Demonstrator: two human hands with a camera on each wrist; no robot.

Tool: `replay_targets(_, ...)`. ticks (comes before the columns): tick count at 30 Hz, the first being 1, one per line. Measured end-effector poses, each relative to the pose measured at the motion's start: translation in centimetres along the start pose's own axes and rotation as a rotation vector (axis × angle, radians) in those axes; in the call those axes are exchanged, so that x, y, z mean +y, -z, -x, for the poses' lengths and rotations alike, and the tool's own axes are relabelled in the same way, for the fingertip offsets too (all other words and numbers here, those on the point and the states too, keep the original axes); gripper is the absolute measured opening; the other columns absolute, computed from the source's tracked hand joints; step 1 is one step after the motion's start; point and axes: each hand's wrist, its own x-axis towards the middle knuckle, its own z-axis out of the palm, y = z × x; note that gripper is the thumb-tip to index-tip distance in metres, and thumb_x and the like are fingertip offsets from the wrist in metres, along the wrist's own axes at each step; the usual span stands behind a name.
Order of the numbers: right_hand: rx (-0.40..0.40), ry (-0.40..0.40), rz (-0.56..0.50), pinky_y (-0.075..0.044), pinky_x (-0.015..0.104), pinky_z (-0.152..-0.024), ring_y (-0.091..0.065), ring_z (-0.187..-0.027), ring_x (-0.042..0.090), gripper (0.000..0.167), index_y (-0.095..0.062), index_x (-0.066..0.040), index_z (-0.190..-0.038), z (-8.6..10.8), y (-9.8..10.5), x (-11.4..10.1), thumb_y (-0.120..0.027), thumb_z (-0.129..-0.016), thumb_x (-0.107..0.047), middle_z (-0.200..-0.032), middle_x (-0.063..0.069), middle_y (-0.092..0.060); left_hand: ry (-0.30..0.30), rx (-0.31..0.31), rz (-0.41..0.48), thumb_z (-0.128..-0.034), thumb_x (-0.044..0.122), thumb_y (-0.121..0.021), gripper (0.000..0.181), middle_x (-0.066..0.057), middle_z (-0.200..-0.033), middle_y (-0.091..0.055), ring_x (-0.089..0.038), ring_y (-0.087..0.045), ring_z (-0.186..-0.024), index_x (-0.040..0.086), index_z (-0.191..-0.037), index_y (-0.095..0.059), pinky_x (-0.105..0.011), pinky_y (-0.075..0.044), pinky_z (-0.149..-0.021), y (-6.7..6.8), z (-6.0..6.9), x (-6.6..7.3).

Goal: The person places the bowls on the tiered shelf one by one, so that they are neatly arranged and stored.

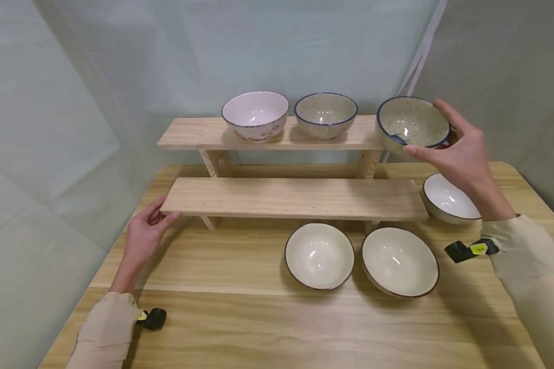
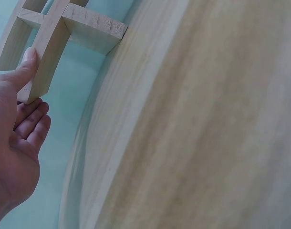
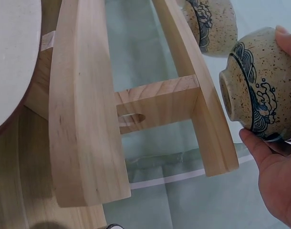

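My right hand [image 1: 466, 154] grips a speckled bowl [image 1: 413, 123] with a blue rim, tilted and held up at the right end of the upper shelf [image 1: 189, 133]. In the right wrist view this bowl [image 3: 265, 86] shows a blue wave pattern on its side, apart from the shelf end. With thumb on top and fingers below, my left hand [image 1: 145, 230] holds the left end of the lower shelf [image 1: 295, 197]. A white bowl with a floral pattern [image 1: 256, 115] and a second speckled bowl [image 1: 326, 115] stand on the upper shelf.
Two cream bowls with dark rims, a left one [image 1: 319, 256] and a right one [image 1: 399, 262], stand on the wooden table [image 1: 212, 328] before the rack. A white bowl [image 1: 450, 197] sits by the rack's right end. Pale cloth [image 1: 304, 46] hangs behind.
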Motion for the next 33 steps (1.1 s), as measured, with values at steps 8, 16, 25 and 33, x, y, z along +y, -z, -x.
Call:
replay_targets(8,-0.003,-0.032,0.013,-0.046,0.007,-0.078,-0.055,-0.11,0.018,0.092,-0.039,-0.019,-0.162,-0.9,-0.5,-0.2,-0.087,-0.084,-0.015,-0.155,0.021,-0.045,-0.004,-0.001,-0.001,-0.1005,0.025,-0.072,0.067,-0.029,-0.145,-0.053,0.0,-0.059,-0.118,0.0,-0.156,-0.044,-0.009,-0.049,-0.087,0.0,-0.1,0.1)
replay_targets(16,-0.002,-0.051,0.037,-0.048,0.012,-0.086,-0.053,-0.119,0.026,0.091,-0.037,-0.018,-0.163,-1.4,-1.1,-0.4,-0.085,-0.086,-0.021,-0.157,0.019,-0.043,-0.003,-0.003,-0.007,-0.1008,0.027,-0.072,0.067,-0.029,-0.145,-0.053,0.003,-0.058,-0.115,0.002,-0.156,-0.044,-0.008,-0.049,-0.086,0.0,-0.1,0.1)
replay_targets(25,-0.01,-0.075,0.034,-0.049,0.017,-0.092,-0.053,-0.123,0.028,0.091,-0.036,-0.019,-0.163,-2.0,-1.4,-0.4,-0.085,-0.087,-0.025,-0.158,0.017,-0.043,0.005,-0.008,-0.006,-0.1011,0.027,-0.071,0.068,-0.028,-0.147,-0.051,-0.013,-0.058,-0.126,0.001,-0.156,-0.042,-0.008,-0.048,-0.087,0.0,-0.1,0.3)
replay_targets(33,-0.013,-0.06,0.025,-0.048,0.015,-0.089,-0.054,-0.122,0.027,0.092,-0.036,-0.017,-0.163,-2.2,-1.7,-0.4,-0.085,-0.086,-0.024,-0.158,0.018,-0.043,0.017,-0.002,-0.018,-0.1009,0.027,-0.071,0.068,-0.028,-0.147,-0.051,-0.015,-0.058,-0.127,0.0,-0.156,-0.042,-0.008,-0.048,-0.087,0.1,0.0,0.3)
